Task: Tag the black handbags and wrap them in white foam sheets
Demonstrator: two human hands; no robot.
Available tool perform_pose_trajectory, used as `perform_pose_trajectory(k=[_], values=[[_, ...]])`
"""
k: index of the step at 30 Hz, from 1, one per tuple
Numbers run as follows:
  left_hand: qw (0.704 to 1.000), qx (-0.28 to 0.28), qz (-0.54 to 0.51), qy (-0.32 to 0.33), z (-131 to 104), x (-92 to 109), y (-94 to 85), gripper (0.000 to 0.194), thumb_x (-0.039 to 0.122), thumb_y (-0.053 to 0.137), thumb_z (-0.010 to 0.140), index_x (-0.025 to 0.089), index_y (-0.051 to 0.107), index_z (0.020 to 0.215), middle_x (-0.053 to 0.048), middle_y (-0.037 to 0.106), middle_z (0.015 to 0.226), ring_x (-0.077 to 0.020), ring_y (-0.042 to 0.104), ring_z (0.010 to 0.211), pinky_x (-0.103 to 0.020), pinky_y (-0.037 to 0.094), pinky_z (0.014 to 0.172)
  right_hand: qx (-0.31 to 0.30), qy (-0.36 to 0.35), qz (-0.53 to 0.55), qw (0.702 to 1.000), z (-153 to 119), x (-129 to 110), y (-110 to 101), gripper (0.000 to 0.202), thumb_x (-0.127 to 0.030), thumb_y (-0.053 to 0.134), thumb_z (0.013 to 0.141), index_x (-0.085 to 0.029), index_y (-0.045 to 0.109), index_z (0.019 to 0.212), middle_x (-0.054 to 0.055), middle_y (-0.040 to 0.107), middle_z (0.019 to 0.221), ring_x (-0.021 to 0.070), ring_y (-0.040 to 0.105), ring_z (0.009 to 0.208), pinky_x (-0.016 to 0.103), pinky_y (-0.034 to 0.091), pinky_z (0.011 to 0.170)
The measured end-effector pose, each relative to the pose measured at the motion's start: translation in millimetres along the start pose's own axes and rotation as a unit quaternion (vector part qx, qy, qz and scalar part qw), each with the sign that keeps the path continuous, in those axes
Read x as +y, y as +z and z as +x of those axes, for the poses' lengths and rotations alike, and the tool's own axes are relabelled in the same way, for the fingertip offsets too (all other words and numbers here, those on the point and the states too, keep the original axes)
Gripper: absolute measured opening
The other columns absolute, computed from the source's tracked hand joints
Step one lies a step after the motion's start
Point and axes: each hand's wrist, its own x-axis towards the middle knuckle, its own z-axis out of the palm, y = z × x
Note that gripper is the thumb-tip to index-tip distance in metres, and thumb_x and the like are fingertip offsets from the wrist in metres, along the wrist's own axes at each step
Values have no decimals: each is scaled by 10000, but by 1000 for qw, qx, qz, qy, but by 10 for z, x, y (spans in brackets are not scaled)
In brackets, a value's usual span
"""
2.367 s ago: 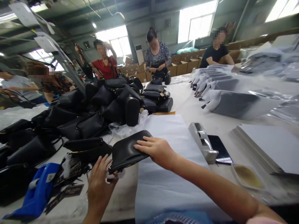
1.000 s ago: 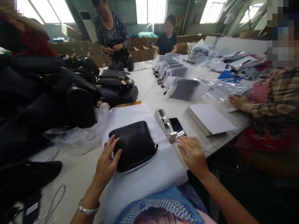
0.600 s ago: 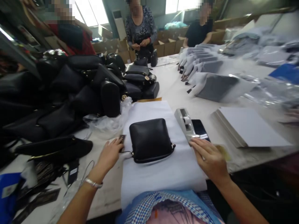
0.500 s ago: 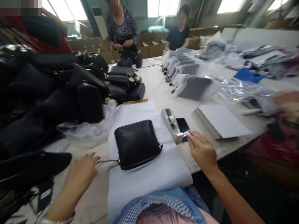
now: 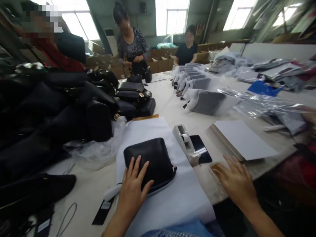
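Note:
A small black leather bag (image 5: pixel 151 157) lies flat on a white sheet of wrapping paper (image 5: pixel 158 131) in front of me. My left hand (image 5: pixel 133 187) rests palm down on the bag's near edge, fingers spread. A black hang tag (image 5: pixel 102 212) on a cord lies by the bag's left corner. My right hand (image 5: pixel 237 181) hovers open over a small shallow dish (image 5: pixel 215 167) at the table's near right edge, holding nothing. Between the two hands stands a grey tape dispenser (image 5: pixel 185 141) with a dark phone (image 5: pixel 201 152) beside it.
A big pile of black bags (image 5: pixel 61 108) fills the left of the table. A stack of white sheets (image 5: pixel 243 140) lies at the right, wrapped bags (image 5: pixel 209 100) and plastic sleeves (image 5: pixel 266 105) beyond. Other people work at the far end and left.
My left hand came back from the table left of the bag and now lies on it. My right hand drew away from the tape dispenser toward the dish.

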Motion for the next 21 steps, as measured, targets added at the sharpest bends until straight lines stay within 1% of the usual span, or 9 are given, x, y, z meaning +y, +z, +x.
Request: perform_pose_trajectory(k=[2,4,7,10,11,12,16,18,21], values=[[1000,3,-1,1,-16,-37,25,651,342,628,905,301,380,1505,-85,263,1632,-359,193,1503,-610,398,1093,73,-35,79,994,338,-158,-143,266,-400,543,968,-223,721,1056,108,635,1314,340,515,1300,555,411,1084],[1000,-1,-5,5,-36,-59,32,698,304,668,878,322,368,1508,-75,269,1630,-354,199,1502,-614,405,1088,111,-80,179,974,779,-453,-277,206,-303,590,957,-241,691,1126,62,678,1244,251,601,1204,424,458,1075],[1000,-5,-10,7,-57,-74,30,768,245,712,839,342,352,1511,-67,277,1627,-349,208,1500,-617,407,1088,48,-155,306,938,1520,-1049,-219,238,-279,559,979,-260,666,1191,33,671,1266,188,617,1181,330,477,1057],[1000,2,-3,10,-76,-92,44,825,210,735,809,349,336,1518,-70,274,1627,-359,229,1492,-621,432,1068,-130,-195,284,930,2196,-1631,268,389,-360,531,983,-229,591,1345,71,570,1418,255,430,1390,418,374,1151],[1000,5,0,14,-82,-104,56,839,216,741,803,349,329,1522,-73,274,1626,-366,244,1485,-622,445,1056,-192,-175,242,935,2382,-1796,492,441,-396,549,967,-213,572,1368,94,509,1475,287,353,1437,450,342,1163],[1000,9,4,22,-86,-121,72,850,234,749,798,348,323,1525,-78,278,1623,-375,265,1476,-624,459,1041,-217,-161,223,936,2542,-1943,725,476,-422,568,951,-178,578,1360,142,478,1491,330,343,1436,490,345,1146],[997,31,24,62,-88,-239,175,864,403,765,786,314,335,1530,-127,317,1597,-427,365,1418,-623,522,959,-242,-118,181,946,2915,-2307,1503,465,-402,507,981,-145,546,1366,209,378,1542,382,295,1445,589,332,1091],[995,46,35,85,-83,-319,249,846,505,730,799,300,352,1527,-151,360,1572,-438,419,1383,-602,549,920,-232,-97,166,953,2974,-2365,1727,422,-327,460,1002,-125,535,1364,223,362,1546,384,271,1453,619,294,1092],[991,66,33,110,-86,-408,379,813,634,636,824,321,361,1522,-147,447,1523,-413,491,1336,-553,575,892,-207,-91,163,960,2989,-2364,1893,351,-230,437,997,-114,593,1289,215,442,1497,371,298,1440,611,256,1106]])
